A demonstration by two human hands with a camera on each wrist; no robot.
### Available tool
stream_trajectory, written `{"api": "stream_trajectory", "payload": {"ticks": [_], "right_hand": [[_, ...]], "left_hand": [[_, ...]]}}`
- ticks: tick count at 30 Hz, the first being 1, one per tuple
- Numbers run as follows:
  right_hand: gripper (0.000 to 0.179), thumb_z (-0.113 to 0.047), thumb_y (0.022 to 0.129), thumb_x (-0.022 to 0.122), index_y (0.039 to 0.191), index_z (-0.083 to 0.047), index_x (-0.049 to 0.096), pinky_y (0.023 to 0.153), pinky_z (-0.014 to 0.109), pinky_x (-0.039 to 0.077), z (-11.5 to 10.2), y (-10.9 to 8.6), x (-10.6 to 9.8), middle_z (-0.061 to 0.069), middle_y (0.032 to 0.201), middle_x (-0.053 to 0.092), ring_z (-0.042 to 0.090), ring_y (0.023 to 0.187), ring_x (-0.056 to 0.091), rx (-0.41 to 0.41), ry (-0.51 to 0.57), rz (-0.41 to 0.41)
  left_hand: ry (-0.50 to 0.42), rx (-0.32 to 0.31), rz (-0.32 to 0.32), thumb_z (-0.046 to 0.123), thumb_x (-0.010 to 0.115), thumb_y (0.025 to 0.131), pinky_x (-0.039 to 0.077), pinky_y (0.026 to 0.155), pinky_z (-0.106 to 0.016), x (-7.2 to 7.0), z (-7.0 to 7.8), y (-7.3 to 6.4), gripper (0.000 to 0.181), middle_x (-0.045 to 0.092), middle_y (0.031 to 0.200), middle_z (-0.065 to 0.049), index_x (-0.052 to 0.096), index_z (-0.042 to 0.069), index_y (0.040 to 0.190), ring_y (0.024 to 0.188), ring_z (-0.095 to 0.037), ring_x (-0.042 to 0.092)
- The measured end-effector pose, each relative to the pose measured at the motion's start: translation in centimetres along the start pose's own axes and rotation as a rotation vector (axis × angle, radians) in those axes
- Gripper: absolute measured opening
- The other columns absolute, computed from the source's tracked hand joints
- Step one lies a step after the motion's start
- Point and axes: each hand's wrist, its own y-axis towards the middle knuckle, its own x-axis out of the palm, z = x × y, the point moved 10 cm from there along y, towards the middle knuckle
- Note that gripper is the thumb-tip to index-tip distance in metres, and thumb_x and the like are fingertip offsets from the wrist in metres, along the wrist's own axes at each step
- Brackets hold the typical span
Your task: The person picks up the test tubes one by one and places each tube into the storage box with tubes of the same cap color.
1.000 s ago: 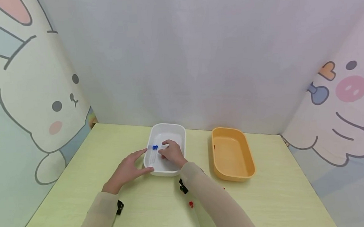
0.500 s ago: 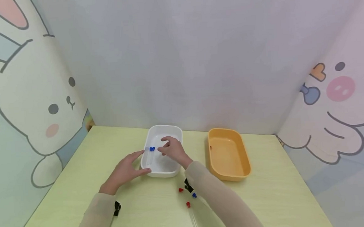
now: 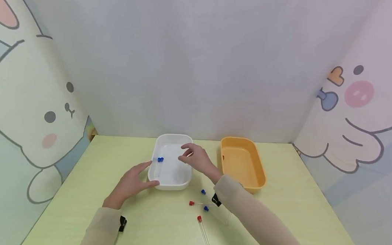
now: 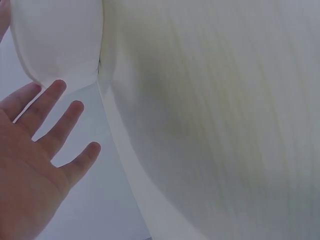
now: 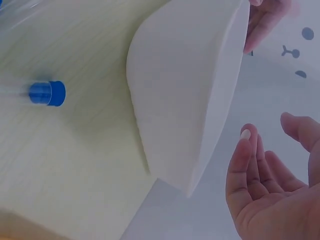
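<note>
My left hand [image 3: 130, 183] rests with spread fingers at the near left side of a white plastic tray [image 3: 174, 170]. In the left wrist view, that hand's fingers are mostly straight and reach the tray [image 4: 57, 45]. Two blue caps [image 3: 160, 159] lie side by side in the tray, on clear tubes that are hard to make out. Over the tray's right rim hovers my right hand [image 3: 199, 159], holding nothing. Its fingers bend loosely and the thumb stands apart, as the right wrist view shows. A blue-capped clear tube [image 5: 47, 93] lies below it on the table.
An orange tray [image 3: 239, 168] stands to the right, with a small red spot at its left wall. Several clear tubes lie in front of the trays, among them a red-capped tube [image 3: 203, 231]. My right sleeve [image 3: 250, 212] partly covers that area. A curtain backs the table.
My right hand has lifted from inside the white tray and moved right to its rim. The left hand stays at the tray's side. More tubes show beside the right sleeve.
</note>
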Motion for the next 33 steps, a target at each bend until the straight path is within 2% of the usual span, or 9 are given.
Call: {"api": "stream_trajectory", "payload": {"ticks": [4, 10, 18, 24, 33], "right_hand": [[0.043, -0.023, 0.093, 0.077, 0.132, -0.008, 0.066, 0.076, 0.029, 0.06, 0.1, -1.0, -1.4, 0.008, 0.1, 0.075, 0.019, 0.092, 0.071, -0.006, -0.02, 0.003], [0.037, -0.019, 0.092, 0.078, 0.125, -0.005, 0.068, 0.072, 0.026, 0.058, 0.8, -2.4, -2.7, 0.007, 0.096, 0.073, 0.017, 0.086, 0.068, -0.009, -0.04, -0.003], [0.03, -0.017, 0.091, 0.078, 0.119, -0.007, 0.071, 0.068, 0.026, 0.057, 1.9, -4.6, -4.3, 0.004, 0.091, 0.073, 0.016, 0.082, 0.067, 0.016, -0.081, 0.013], [0.027, -0.017, 0.091, 0.078, 0.115, -0.008, 0.073, 0.067, 0.025, 0.056, 2.5, -5.5, -4.4, 0.002, 0.089, 0.072, 0.015, 0.081, 0.065, 0.018, -0.123, -0.006], [0.03, -0.02, 0.091, 0.078, 0.118, -0.008, 0.071, 0.068, 0.026, 0.056, 3.9, -6.2, -3.9, 0.002, 0.091, 0.071, 0.015, 0.082, 0.063, 0.031, -0.129, -0.046]], "left_hand": [[-0.005, -0.002, -0.004, 0.059, 0.084, 0.078, 0.043, 0.113, -0.067, 0.0, 0.1, 0.2, 0.098, 0.051, 0.154, -0.023, 0.05, 0.005, 0.152, 0.143, -0.049, 0.046], [-0.001, -0.006, -0.016, 0.059, 0.083, 0.079, 0.042, 0.114, -0.067, -0.2, 0.3, 0.0, 0.099, 0.049, 0.155, -0.025, 0.048, 0.004, 0.153, 0.144, -0.05, 0.045], [-0.012, -0.015, -0.028, 0.059, 0.083, 0.079, 0.041, 0.114, -0.068, -0.1, 0.4, 0.0, 0.099, 0.049, 0.156, -0.024, 0.047, 0.005, 0.153, 0.144, -0.05, 0.044], [-0.013, -0.028, -0.039, 0.06, 0.082, 0.079, 0.041, 0.114, -0.068, -0.1, 0.3, -0.1, 0.1, 0.049, 0.156, -0.024, 0.047, 0.005, 0.154, 0.145, -0.05, 0.043], [-0.009, -0.047, -0.06, 0.061, 0.082, 0.079, 0.041, 0.114, -0.069, 0.0, 0.5, -0.1, 0.101, 0.047, 0.157, -0.025, 0.045, 0.006, 0.155, 0.145, -0.051, 0.042]]}}
